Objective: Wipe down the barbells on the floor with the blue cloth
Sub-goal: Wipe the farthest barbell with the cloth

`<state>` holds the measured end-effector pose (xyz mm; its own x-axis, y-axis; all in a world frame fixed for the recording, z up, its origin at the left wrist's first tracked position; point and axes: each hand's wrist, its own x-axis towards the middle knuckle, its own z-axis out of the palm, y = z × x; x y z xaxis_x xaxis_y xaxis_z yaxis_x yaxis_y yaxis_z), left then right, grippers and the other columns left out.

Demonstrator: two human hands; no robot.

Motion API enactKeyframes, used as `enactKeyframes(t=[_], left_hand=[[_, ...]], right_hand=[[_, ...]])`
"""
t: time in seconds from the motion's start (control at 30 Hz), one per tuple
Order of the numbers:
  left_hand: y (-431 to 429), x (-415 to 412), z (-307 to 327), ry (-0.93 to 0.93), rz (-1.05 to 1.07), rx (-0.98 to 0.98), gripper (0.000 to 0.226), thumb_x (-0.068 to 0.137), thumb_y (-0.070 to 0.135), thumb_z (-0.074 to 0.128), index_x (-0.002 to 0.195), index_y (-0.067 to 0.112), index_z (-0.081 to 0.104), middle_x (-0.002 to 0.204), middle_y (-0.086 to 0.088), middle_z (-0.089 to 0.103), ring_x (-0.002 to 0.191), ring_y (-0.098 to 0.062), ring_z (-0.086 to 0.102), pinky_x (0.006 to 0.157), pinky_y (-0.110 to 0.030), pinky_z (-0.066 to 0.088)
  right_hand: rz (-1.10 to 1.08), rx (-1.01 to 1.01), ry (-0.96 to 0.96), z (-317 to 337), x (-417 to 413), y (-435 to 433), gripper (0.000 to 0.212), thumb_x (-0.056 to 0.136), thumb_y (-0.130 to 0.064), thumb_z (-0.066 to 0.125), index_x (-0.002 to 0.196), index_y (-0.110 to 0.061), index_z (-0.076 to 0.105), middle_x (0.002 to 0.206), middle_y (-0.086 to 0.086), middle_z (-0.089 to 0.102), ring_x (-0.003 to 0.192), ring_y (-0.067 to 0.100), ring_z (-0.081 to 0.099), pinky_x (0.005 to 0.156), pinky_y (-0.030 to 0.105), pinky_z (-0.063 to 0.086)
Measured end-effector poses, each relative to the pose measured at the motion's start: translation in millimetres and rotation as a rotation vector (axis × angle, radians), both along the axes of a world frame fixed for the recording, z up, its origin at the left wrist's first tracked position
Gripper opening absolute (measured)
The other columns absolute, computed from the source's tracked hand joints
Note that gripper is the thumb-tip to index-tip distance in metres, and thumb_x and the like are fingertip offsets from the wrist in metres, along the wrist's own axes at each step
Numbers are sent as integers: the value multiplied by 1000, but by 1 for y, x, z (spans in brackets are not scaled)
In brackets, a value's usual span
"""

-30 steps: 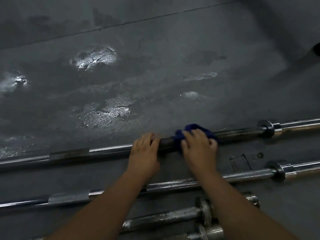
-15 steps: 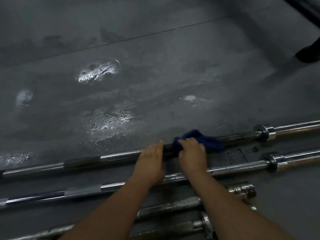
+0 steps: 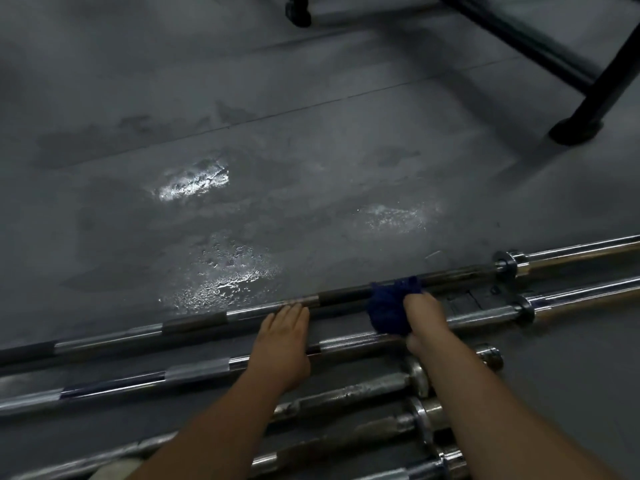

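gripping the blue cloth (image 3: 389,311), your right hand (image 3: 425,318) had its fingers curled into the wad. the cloth sat bunched just left of that hand. its top edge lay on the far barbell (image 3: 194,322) and its lower edge reached down to the second barbell (image 3: 194,370). the wad was well short of the far bar's collar (image 3: 504,266). your left hand (image 3: 284,339) was flat with fingers straight, tips on the far barbell, palm lying over the second one, holding nothing. bare dark shaft showed between the left fingertips and the cloth. shorter bars (image 3: 349,388) lay nearer you, under both forearms. shiny patches (image 3: 194,183) showed on the floor (image 3: 104,220) beyond. a black frame leg (image 3: 585,109) stood top right.
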<state>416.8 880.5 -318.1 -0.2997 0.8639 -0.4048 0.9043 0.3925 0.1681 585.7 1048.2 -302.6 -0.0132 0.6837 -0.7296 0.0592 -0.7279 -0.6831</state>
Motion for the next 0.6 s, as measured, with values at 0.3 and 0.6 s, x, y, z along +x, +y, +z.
enactKeyframes(t=[0.3, 0.6], left_hand=[[-31, 9, 62, 13, -60, 136, 81, 85, 22, 52, 157, 20, 14, 164, -1, 15, 150, -18, 15, 123, -36, 12], [-80, 41, 127, -528, 20, 378, 64, 90, 44, 62, 145, 39, 31, 140, 9, 50, 116, -14, 57, 90, -27, 45]], right_hand=[[-249, -217, 626, 44, 6, -91, 30, 101, -31, 34, 96, -15, 59, 77, 8, 70, 82, 26, 60, 59, 34, 58], [56, -173, 622, 125, -24, -148, 31, 86, -30, 59, 95, -3, 71, 91, 19, 69, 80, 34, 64, 76, 41, 52]])
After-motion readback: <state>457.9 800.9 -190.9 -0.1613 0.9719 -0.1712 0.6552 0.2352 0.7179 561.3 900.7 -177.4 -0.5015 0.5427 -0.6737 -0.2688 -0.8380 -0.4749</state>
